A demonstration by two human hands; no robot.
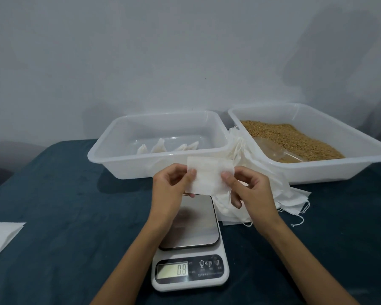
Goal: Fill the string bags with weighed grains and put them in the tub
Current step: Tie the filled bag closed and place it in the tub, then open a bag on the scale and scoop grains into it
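- Currently, left hand (171, 186) and right hand (249, 187) each pinch a side edge of one flat white bag (209, 175), mid-frame.
- Bag held above the scale (190, 245).
- Behind: left tub (101, 155) holding filled bags (163, 146); right tub (317, 172) holding grain (290, 137).

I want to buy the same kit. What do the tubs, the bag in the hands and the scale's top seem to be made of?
Tubs: translucent whitish plastic, smooth; the contents show faintly through the walls. Bag: thin white matte sheet, probably non-woven fabric or filter paper; which one is unclear. Scale platform: looks like brushed metal, with dull grey reflections.
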